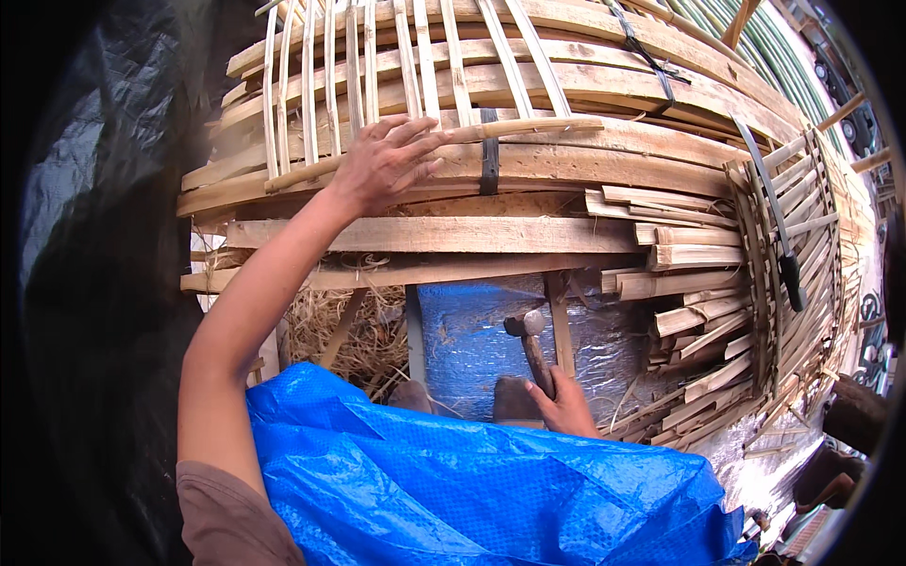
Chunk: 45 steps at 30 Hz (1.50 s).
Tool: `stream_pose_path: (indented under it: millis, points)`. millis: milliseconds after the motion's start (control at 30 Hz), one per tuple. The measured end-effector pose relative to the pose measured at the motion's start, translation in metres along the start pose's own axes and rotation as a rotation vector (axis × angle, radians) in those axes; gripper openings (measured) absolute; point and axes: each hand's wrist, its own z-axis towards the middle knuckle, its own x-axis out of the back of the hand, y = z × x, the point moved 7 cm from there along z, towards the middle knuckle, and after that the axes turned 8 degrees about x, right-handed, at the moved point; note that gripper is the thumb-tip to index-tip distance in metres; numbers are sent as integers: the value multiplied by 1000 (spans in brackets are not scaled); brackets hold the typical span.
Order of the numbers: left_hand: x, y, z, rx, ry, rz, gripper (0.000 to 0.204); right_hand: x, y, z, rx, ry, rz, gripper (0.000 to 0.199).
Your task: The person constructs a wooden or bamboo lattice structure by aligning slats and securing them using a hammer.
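Note:
My left hand lies over a long bamboo crosspiece, its fingers stretched and spread. Thin pale bamboo slats run away from this crosspiece side by side, like a frame or rack. They rest across a stack of thick wooden beams. Low in front of the beams, my right hand grips the wooden handle of a hammer. The hammer's metal head points up and away from me, apart from the slats. Hidden beneath my palm is part of the crosspiece.
A blue tarp covers my lap. On the right are split bamboo pieces and a long blade with a black handle. Shavings lie below the beams, beside a shiny silver-blue sheet. Dark sheeting hangs at left.

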Motion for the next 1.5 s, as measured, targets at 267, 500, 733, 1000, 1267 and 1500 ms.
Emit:
stream_pose_path:
  millis: [267, 500, 733, 1000, 1267, 1500]
  points:
    - [-9, 6, -9, 84, 61, 16, 43, -20, 27, -6, -105, -66, -34, 40]
    - [-4, -4, -6, 87, 52, 53, 57, -28, 59, 6, -41, -60, -94, 40]
    - [38, -1, -10, 172, 116, -107, 48, -27, 52, 3, -44, -50, -181, 42]
    - [199, 169, -22, -351, 364, -931, 29, -21, 63, 1, 81, 22, -211, 42]
    - [293, 232, -42, -521, 109, -1223, 43, -25, 74, 0, 93, 76, -208, 39]
    - [298, 243, -37, -485, -32, -1128, 31, -29, 63, 3, 93, 47, -189, 37]
